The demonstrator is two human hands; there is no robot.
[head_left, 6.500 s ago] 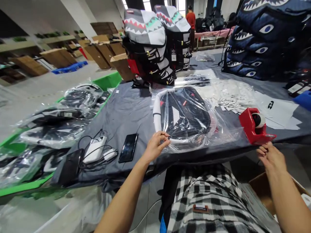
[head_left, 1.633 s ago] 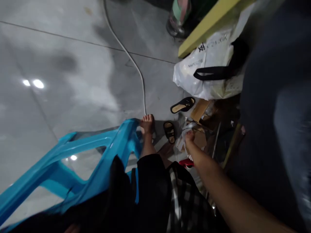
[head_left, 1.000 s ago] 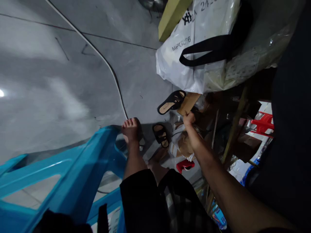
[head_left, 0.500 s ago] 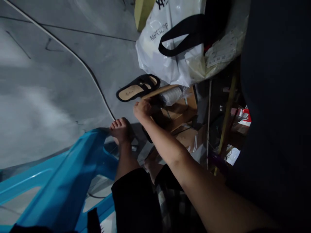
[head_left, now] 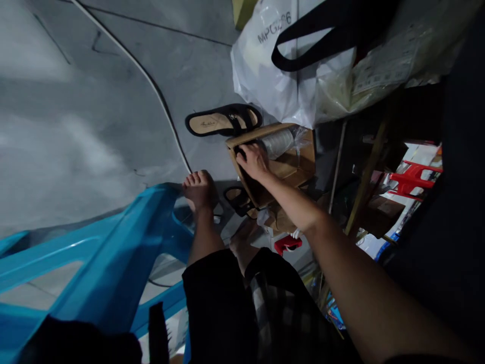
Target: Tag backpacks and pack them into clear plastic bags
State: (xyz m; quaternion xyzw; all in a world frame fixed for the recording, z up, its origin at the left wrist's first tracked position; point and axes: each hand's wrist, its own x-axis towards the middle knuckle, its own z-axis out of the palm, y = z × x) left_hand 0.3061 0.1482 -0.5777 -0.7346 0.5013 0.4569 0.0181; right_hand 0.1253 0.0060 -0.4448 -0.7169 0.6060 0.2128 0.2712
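Note:
My right hand (head_left: 254, 160) reaches down from the right into a small open cardboard box (head_left: 300, 177) on the floor. Its fingers are bent but apart, at the box's dark left end, with the tips partly in shadow. I see nothing held in them. Just beyond the knuckles, inside the box, lies a whitish roll (head_left: 278, 144) in clear plastic. A black sandal (head_left: 222, 120) sits against the box's far side, and another black sandal (head_left: 238, 198) is partly covered on the near side. My left hand is out of view.
A white plastic sack (head_left: 273, 65) with a black strap (head_left: 303, 45) stands behind the box. A blue plastic stool (head_left: 113, 253) is at left, beside my bare foot (head_left: 197, 187). A grey cable (head_left: 151, 83) crosses the floor. Dark cloth (head_left: 447, 217) hangs at right.
The view has gone from the table with the bagged backpack to the floor. Over the last second the box has come out leftward, and my right hand has moved from its edge to inside it.

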